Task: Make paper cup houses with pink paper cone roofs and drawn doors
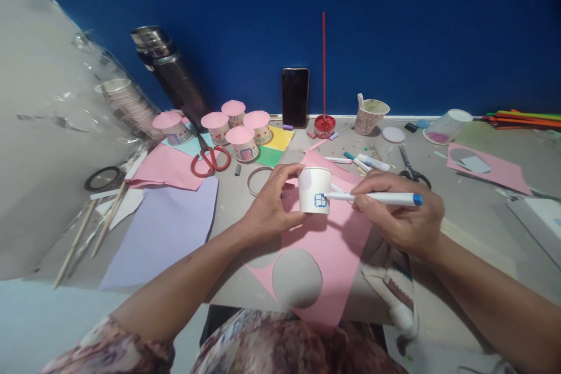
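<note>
My left hand (274, 201) grips a white paper cup (308, 196) by its rim and base, above a sheet of pink paper (337, 251). A blue window with crossed panes is drawn on the cup's side, and a faint lilac patch shows near its rim. My right hand (397, 210) is closed round a white marker pen (381, 198) with a blue end. The pen's tip meets the cup at the window drawing. Below the cup, the pink sheet has a large round hole cut in it.
Several decorated cups with pink cone roofs (243, 143) stand at the back left, near red-handled scissors (210, 160) and a leaning flask (170, 76). A phone (295, 96) rests against the blue wall. Black scissors (412, 169) and loose markers (372, 162) lie to the right.
</note>
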